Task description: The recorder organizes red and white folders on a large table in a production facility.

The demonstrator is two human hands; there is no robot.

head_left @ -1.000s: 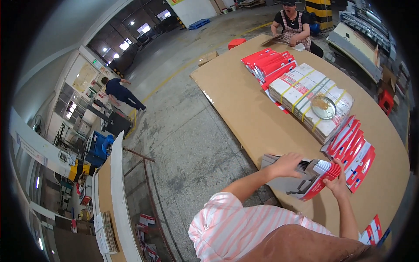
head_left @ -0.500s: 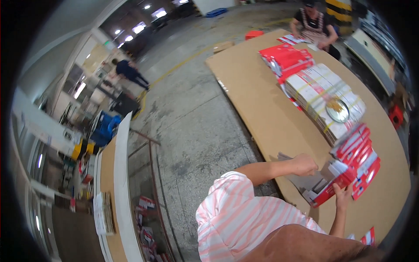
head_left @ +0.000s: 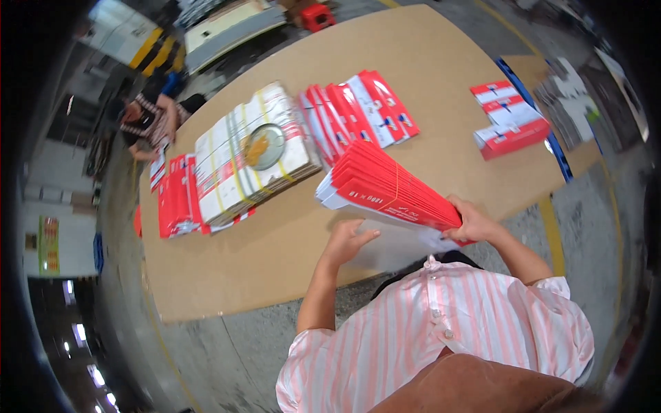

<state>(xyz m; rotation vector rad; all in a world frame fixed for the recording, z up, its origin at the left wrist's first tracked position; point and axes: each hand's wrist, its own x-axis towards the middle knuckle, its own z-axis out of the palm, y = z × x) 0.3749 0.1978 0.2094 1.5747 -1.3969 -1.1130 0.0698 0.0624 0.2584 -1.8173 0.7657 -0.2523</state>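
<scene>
1. Right grip: clamped on the near end of the stack of red packets, and that's a firm hold!
2. Left grip: fingers and thumb apart, nothing between them, just beside the stack's lower left side.
3. The stack itself: aslant over the near part of the table, red layers packed close, white showing at the left end; a blurred pale sheet sits below.
4. Past it, red-and-white packets lie overlapping in a fan.
5. Left of those, a strapped bundle, yellow bands across, round dish on top with yellow-orange bits.
6. Out right, more packets near the table's edge; far left, a red pile and a co-worker leaning in.
</scene>
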